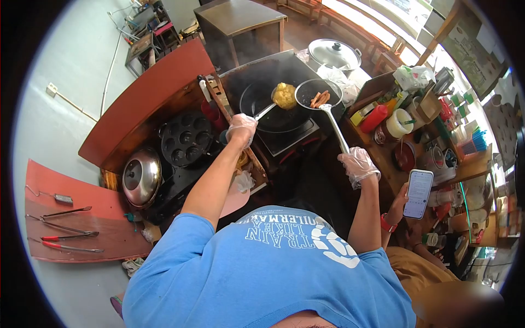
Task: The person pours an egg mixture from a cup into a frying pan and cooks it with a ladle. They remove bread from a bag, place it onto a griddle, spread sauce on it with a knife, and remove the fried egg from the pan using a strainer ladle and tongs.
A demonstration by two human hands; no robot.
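- Blue shirt (262,273) with white lettering fills the bottom of the view, nearest the camera, and both of the person's forearms reach forward from it.
- Left hand (241,130), in a clear plastic glove, is closed around the handle of a ladle (265,112); a lumpy yellow food mass (284,96) sits at the ladle's far end, above a wide dark pan (253,112).
- Right hand (359,165), gloved the same way, is clamped on the long handle of a round strainer (334,123). Brown strips of food (320,99) lie in the strainer's bowl, which is held beside the yellow food mass, at the pan's right side.
- To the left of the pan sit a black mould pan (186,139) with round hollows and a shiny domed lid (142,178).
- Beyond the strainer stands a lidded pot (334,54); a red bottle (374,118) and a white-rimmed tub (400,122) are on the wooden counter to the right.
- Beside the person's right arm, a co-worker's hand (400,203) holds a lit phone (419,193).
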